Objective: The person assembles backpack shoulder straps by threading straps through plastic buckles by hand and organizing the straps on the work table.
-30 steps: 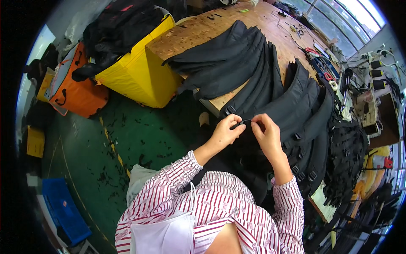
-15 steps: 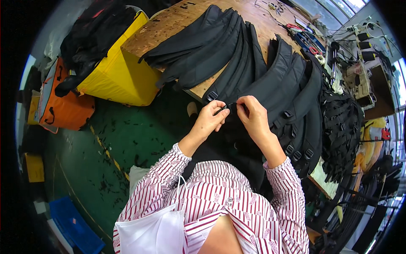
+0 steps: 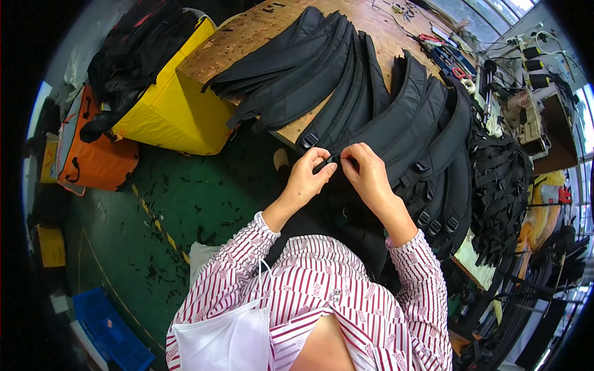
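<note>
Just beyond my body, my left hand (image 3: 307, 175) is closed around a small black strap (image 3: 326, 163), thumb pressed on top. My right hand (image 3: 365, 169) pinches the strap's other side, close to the left fingertips. Whether a buckle is on the strap is hidden by the fingers. Black padded shoulder straps (image 3: 396, 120) for backpacks lie fanned in a row over the table's near edge, right behind both hands. Black plastic buckles (image 3: 422, 166) hang at their lower ends, and one buckle (image 3: 309, 141) sits just above my left fingers.
The wooden table (image 3: 247, 37) carries scissors (image 3: 459, 73) and tools at its far right. A heap of black webbing with buckles (image 3: 500, 185) hangs at right. Yellow (image 3: 179, 105) and orange (image 3: 105, 148) bins stand left, and a blue crate (image 3: 111, 328) lies lower left. Scraps litter the green floor (image 3: 173, 216).
My right hand has shifted slightly left, nearer the left one, and its fingers curl in more. The small black strap has turned a little in my left hand.
</note>
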`<state>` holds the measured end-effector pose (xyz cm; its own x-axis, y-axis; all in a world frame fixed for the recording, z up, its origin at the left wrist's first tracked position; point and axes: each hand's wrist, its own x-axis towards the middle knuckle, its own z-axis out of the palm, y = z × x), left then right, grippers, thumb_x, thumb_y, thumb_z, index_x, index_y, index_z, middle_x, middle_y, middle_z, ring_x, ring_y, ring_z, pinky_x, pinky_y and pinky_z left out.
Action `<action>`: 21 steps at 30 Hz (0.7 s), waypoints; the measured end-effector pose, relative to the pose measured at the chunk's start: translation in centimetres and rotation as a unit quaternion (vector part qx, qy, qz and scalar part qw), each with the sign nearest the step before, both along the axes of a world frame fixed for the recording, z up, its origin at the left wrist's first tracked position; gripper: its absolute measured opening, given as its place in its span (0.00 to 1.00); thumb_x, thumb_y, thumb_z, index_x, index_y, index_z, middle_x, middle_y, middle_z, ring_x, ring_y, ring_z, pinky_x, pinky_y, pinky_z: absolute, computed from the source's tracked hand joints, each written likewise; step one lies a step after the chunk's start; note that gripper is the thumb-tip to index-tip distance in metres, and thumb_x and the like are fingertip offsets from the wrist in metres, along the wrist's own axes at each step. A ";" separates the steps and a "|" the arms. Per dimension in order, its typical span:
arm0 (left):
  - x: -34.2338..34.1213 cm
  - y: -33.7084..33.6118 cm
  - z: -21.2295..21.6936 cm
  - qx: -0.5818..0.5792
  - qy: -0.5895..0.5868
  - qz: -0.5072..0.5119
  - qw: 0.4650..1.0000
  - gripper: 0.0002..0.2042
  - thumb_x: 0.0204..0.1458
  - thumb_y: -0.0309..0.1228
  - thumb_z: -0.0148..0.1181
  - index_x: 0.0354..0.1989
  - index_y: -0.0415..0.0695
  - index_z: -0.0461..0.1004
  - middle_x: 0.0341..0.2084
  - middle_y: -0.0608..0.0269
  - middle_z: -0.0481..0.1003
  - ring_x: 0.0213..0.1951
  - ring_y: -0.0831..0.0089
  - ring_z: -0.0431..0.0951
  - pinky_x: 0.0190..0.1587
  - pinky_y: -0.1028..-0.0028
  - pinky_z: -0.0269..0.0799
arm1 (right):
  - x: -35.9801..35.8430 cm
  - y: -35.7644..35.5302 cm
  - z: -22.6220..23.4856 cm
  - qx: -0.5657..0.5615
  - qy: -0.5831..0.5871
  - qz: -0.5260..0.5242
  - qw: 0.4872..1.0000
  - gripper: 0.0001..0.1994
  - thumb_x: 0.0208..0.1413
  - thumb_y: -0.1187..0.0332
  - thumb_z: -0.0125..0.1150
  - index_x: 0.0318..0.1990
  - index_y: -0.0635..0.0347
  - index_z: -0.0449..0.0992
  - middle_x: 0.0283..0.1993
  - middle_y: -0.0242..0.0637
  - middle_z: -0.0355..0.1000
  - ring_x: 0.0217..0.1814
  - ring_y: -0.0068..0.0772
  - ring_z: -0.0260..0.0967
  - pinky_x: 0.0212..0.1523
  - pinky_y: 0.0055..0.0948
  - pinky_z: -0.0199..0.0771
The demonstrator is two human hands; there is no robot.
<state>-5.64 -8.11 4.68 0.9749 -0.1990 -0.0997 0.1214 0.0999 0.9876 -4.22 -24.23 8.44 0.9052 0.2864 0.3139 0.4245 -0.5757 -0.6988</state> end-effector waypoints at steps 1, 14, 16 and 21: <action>0.0 0.0 -0.3 0.000 -0.001 0.001 1.000 0.12 0.55 0.28 0.57 0.42 0.37 0.64 0.22 0.68 0.68 0.18 0.87 0.64 0.16 0.87 0.57 | 0.0 0.1 0.3 0.000 -0.001 0.001 1.000 0.06 0.47 0.78 0.58 0.34 0.63 0.70 0.32 0.44 0.68 0.35 0.48 0.69 0.35 0.36 0.70; -0.2 0.1 -0.5 0.091 -0.077 0.023 0.993 0.12 0.51 0.26 0.60 0.41 0.35 0.65 0.35 0.56 0.71 0.42 0.71 0.75 0.45 0.74 0.68 | -0.2 0.4 0.4 0.022 0.012 0.017 1.000 0.07 0.47 0.80 0.55 0.35 0.63 0.71 0.32 0.44 0.69 0.36 0.47 0.69 0.36 0.36 0.70; -0.2 0.1 -0.4 0.090 -0.071 0.021 0.993 0.12 0.51 0.26 0.60 0.41 0.36 0.65 0.34 0.56 0.71 0.41 0.72 0.75 0.45 0.74 0.68 | 0.0 0.4 0.0 0.006 -0.006 0.011 1.000 0.07 0.47 0.80 0.55 0.35 0.62 0.71 0.32 0.44 0.68 0.36 0.48 0.69 0.35 0.36 0.70; -0.1 0.0 -0.4 0.064 -0.065 0.024 0.996 0.12 0.51 0.26 0.60 0.41 0.36 0.65 0.34 0.57 0.71 0.38 0.75 0.73 0.43 0.74 0.68 | -0.4 0.5 0.1 0.018 -0.003 0.026 0.999 0.10 0.47 0.81 0.55 0.38 0.62 0.70 0.37 0.45 0.66 0.39 0.50 0.69 0.38 0.38 0.71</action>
<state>-5.74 -8.14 4.26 0.9892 -0.1461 0.0064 -0.0102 -0.0254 0.9996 -4.62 -23.68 8.57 0.8871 0.3222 0.3305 0.4581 -0.5270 -0.7158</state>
